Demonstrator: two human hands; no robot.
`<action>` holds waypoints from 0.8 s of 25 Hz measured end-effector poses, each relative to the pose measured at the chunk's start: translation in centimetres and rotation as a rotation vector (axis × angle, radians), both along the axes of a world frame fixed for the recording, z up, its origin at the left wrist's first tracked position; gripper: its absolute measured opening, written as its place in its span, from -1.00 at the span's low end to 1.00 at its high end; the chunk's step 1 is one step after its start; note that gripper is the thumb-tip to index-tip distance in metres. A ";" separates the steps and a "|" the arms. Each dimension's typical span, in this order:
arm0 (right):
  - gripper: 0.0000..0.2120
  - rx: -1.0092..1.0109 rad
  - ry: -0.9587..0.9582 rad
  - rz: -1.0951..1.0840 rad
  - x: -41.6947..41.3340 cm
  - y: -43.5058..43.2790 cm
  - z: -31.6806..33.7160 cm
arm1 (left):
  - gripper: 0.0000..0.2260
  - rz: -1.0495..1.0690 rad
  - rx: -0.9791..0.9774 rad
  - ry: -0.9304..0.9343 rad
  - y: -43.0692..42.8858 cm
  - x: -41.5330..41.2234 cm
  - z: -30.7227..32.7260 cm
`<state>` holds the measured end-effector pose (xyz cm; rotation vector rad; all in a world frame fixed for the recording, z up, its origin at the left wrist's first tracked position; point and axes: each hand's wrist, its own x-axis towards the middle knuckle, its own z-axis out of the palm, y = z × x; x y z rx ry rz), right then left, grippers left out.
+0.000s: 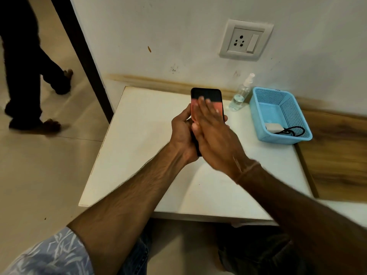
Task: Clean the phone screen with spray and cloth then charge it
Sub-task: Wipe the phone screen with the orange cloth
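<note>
Head view: your white table point(139, 145) stands against the wall, and the phone point(206, 95) is held above its middle. Taking the phone as the clock's centre, a wall socket point(246, 40) with its switch sits at 1 o'clock. A clear spray bottle point(240, 94) stands upright on the table at 2 o'clock, just beside a blue basket point(255, 114) at 3 o'clock. Inside the basket lie a white charger point(274, 127) and a black cable point(296, 130). At 10 o'clock, another person's legs point(23, 66) are on the floor, well apart from the table. Nothing lies between you and the phone except your own hands.

Your left hand point(182, 132) grips the phone's lower half, its fingers curled round the edges. Your right hand point(214, 135) lies flat, fingers straight and close together, pressing a pink cloth point(194, 112) onto the screen. This hand is motion-blurred and covers most of the glass.

The phone's long axis runs from 6 to 12 o'clock. Its top edge points toward the wall, and its screen faces you.
</note>
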<state>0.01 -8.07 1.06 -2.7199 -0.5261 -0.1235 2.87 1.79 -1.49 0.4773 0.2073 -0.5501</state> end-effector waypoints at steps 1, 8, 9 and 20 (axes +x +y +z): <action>-0.50 -0.025 0.005 -0.023 1.9 0.6 0.7 | -0.51 0.027 0.009 0.004 -0.1 0.0 -0.2; -0.51 0.062 -0.021 0.037 -0.7 0.1 -0.5 | -0.42 0.002 0.003 0.003 -0.2 -0.2 -0.2; -0.51 0.079 -0.011 0.063 -2.8 -0.6 -1.2 | -0.36 -0.018 0.005 -0.011 -0.1 -0.2 -0.1; -0.49 0.007 -0.021 -0.121 -7.0 -4.5 -2.7 | -0.33 -0.022 0.056 -0.015 -0.5 -0.5 0.2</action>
